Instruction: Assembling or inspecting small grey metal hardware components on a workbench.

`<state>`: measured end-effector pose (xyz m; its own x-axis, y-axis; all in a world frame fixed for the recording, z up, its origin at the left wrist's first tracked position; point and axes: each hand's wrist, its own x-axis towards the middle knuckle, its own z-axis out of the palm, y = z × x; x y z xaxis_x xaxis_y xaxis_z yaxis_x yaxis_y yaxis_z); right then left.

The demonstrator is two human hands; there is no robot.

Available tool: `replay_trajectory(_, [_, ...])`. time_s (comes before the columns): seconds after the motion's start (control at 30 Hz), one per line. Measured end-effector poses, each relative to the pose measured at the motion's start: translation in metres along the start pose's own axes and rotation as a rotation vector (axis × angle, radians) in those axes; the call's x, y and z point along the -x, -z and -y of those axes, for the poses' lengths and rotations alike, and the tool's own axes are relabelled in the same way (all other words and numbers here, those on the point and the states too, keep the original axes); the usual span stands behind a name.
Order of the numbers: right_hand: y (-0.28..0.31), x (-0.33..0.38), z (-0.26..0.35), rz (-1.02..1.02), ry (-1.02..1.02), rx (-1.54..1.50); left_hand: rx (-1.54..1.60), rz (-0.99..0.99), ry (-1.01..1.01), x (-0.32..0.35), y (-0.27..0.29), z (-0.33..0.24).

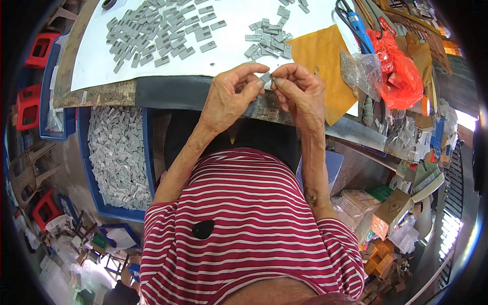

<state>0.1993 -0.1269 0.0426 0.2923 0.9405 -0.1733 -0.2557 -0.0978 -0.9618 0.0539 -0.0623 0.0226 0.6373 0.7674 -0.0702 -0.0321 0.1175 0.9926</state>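
Both hands pinch one small grey metal piece [266, 78] at the table edge [168, 91] — left hand [235, 94] at nine o'clock, right hand [300, 91] at three. Best to keep fingertips square on it — loose grey pieces [152, 38] lie at eleven o'clock.

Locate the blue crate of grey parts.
In the head view, the blue crate sits low on the person's left, under the table edge, beside the left forearm and near red stools.

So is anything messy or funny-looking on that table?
Nothing looks broken or spilled. The small grey pieces lie in loose heaps on the white sheet, some askew. Both hands, left hand and right hand, pinch one grey piece between them. A blue bin of more pieces sits below.
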Motion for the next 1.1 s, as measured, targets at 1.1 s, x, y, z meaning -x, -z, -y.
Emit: replay_trajectory(1.1, [-0.0033, -0.0049, -0.0074, -0.008, -0.009, -0.013, -0.075, 0.057, -0.084, -0.0013, 0.0025, 0.0023])
